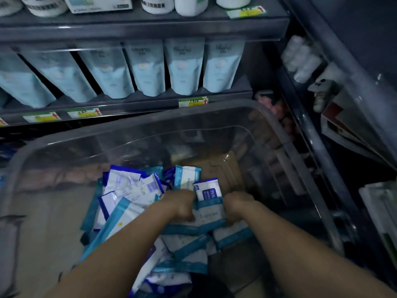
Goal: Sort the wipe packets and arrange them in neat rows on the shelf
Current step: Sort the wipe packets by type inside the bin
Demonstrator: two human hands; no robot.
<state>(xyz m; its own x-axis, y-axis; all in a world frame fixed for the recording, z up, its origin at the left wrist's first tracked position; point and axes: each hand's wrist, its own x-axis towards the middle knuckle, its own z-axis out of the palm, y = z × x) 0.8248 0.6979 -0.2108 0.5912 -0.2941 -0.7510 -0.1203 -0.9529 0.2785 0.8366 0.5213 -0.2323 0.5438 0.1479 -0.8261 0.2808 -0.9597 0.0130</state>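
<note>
Shelves (139,102) are rising behind a clear bin (150,134); left grip (180,204) and right grip (236,206) are clutching wipe packets (211,214), gathering; lifting them level seems next.

The wipe packets (129,214) in the clear bin (279,134) are coloured white, banded in teal; several toward its far edge are edged in dark blue. One packet (209,191) is marked with a blue label reading "75%" in white. Pale blue pouches (184,67) are set on the dark grey shelf (129,31), and its price tags (193,102) are printed green and yellow with red arrows.
</note>
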